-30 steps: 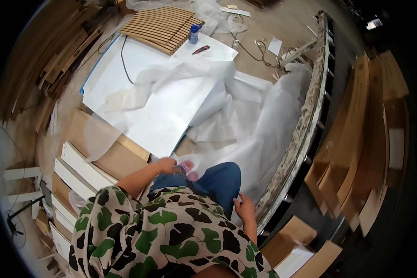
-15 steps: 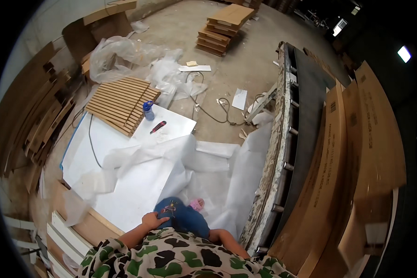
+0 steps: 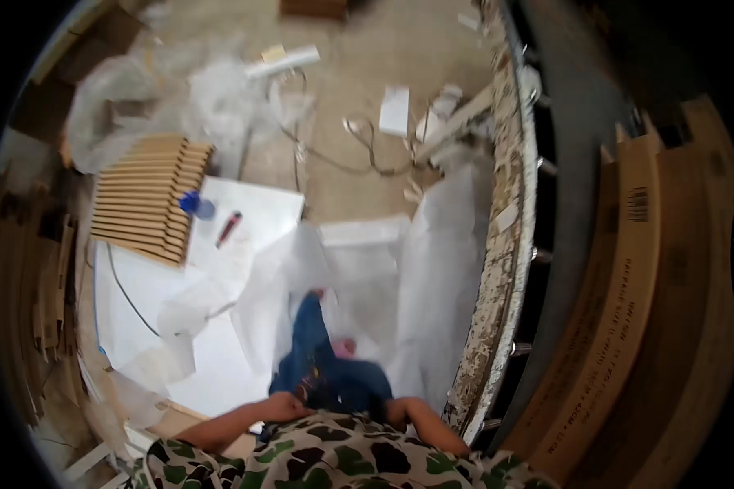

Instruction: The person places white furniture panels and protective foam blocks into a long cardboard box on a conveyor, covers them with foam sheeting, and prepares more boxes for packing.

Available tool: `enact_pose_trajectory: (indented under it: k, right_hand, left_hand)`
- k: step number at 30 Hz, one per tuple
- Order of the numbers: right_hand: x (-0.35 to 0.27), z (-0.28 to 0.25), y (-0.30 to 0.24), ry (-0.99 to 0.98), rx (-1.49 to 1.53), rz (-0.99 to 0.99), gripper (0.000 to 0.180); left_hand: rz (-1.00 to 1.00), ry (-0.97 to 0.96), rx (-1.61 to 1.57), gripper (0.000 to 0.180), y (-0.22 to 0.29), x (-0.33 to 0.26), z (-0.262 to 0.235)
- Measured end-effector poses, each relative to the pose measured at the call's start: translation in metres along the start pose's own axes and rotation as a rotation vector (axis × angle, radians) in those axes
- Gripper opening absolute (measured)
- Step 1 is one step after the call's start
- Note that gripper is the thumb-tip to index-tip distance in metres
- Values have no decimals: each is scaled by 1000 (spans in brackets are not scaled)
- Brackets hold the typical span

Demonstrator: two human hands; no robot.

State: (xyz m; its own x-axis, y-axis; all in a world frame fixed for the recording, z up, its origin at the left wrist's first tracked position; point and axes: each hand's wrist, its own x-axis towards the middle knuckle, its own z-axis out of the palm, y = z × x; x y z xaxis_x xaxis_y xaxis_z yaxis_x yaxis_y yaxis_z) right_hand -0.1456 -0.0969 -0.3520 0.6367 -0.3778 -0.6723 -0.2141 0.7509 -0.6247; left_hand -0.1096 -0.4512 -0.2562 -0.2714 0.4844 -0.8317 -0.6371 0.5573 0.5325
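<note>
My left hand [image 3: 284,406] is at my waist, beside the hem of my camouflage shirt [image 3: 334,444] and the top of my blue jeans [image 3: 306,359]. Its fingers look curled in, but blur hides whether anything is in them. My right hand [image 3: 395,411] is by my right hip, its fingers hidden against my clothes. One leg reaches forward over white foam sheeting [image 3: 367,306]. A pink shoe [image 3: 345,349] shows beside the other leg. Both hands are apart from the white board [image 3: 236,359] at the left, where a red and black utility knife [image 3: 229,229] lies.
A blue-capped bottle [image 3: 197,205] stands by a stack of brown slats [image 3: 147,200]. A worn roller conveyor [image 3: 506,220] runs along my right, with tall cartons [image 3: 628,285] beyond. Ahead, a cable [image 3: 342,167] and crumpled plastic [image 3: 220,98] lie on the floor. Cardboard [image 3: 45,285] leans at left.
My view has tilted down and shifted. One leg has stepped forward onto the sheeting. My left hand has left the thigh and drawn in to my waist; its fingers now look curled.
</note>
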Motion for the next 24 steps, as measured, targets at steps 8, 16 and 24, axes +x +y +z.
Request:
enact_pose_trajectory:
  k: [8,16,24]
  right_hand:
    - [7,-262,150,1308,452,351,32]
    - [-47,-336,488,1897,154,1149,53]
    - [-15,-295,643,1963,51,1171,60]
  left_hand:
    - [-78,403,168,36,-35,140,-172]
    - [309,750,580,23,-6,421,-341]
    - [1139,728,517,20,159,699,-268]
